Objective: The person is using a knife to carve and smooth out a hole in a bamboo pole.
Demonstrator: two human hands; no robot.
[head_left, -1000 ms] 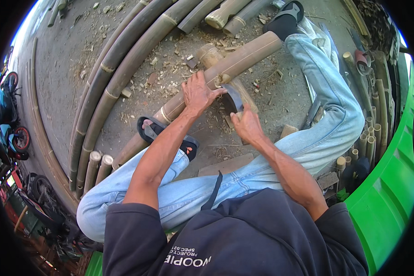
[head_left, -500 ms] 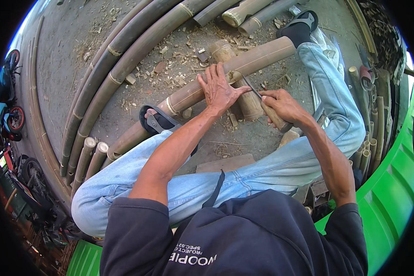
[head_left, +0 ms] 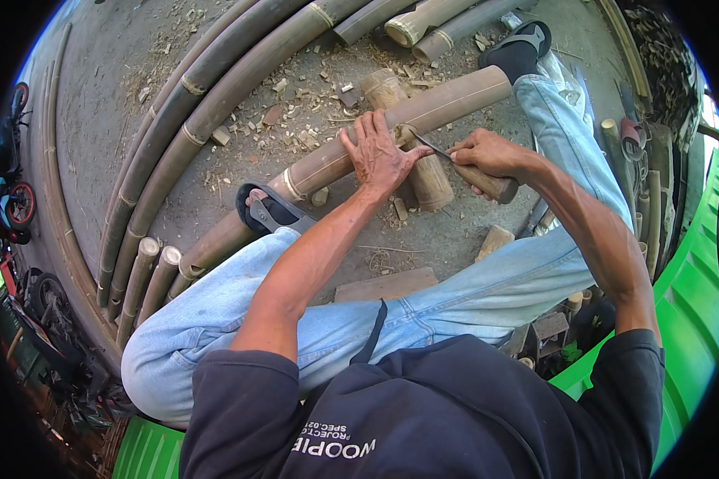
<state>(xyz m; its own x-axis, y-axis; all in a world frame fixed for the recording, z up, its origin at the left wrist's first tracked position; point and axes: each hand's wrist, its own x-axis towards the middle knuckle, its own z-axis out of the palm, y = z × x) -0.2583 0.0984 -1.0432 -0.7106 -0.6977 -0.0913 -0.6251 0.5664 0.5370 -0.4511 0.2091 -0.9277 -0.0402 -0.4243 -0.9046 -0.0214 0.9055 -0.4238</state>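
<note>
A thick brown bamboo pole (head_left: 463, 100) runs slantwise before me, lying across a shorter bamboo piece (head_left: 430, 182). My left hand (head_left: 378, 156) lies on the pole with its fingers spread, and its thumb reaches to the back of a blade. That blade belongs to a knife (head_left: 491, 184) with a thick wooden handle, gripped in my right hand (head_left: 491, 154). The knife's tip is at a notch (head_left: 406, 134) cut in the pole, just right of my left hand. How deep the tip sits cannot be made out.
Long bamboo poles (head_left: 216, 104) curve along the left, with cut pieces (head_left: 439, 16) at the top. Wood chips (head_left: 295, 132) litter the ground. My sandalled feet (head_left: 273, 209) flank the work, near the pole. A flat board (head_left: 385, 285) lies close by; motorbikes (head_left: 24, 203) stand far left.
My right elbow has swung outward to the right, and the knife handle has tipped to a flatter angle, its butt end higher and further right. My left hand stays on the pole.
</note>
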